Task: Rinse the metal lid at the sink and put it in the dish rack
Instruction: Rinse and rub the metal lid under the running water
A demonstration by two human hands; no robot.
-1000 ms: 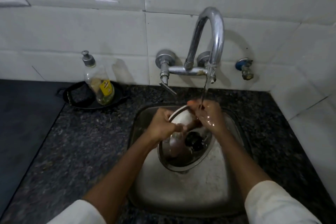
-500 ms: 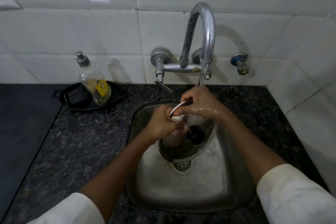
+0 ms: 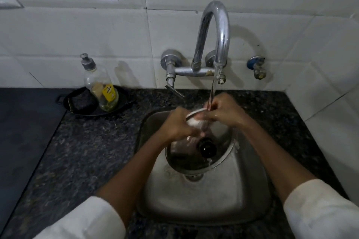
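Head view: you hold the metal lid (image 3: 194,117) under the running tap (image 3: 213,33), above the sink (image 3: 209,196).

Your left hand (image 3: 177,125) has its fingers closed around the lid's near left edge, and your right hand (image 3: 223,111) pinches the far rim with fingers curled shut on it. The lid sits tilted between both hands, its pale rim up toward the water stream (image 3: 212,91), which lands right where your right fingers meet the rim. Below your hands, a round steel vessel (image 3: 219,163) rests in the sink with a dark knob (image 3: 207,148) showing inside it. On the counter (image 3: 87,151) to the left, a soap bottle (image 3: 101,85) stands in a black dish (image 3: 122,101) against the tiled wall.
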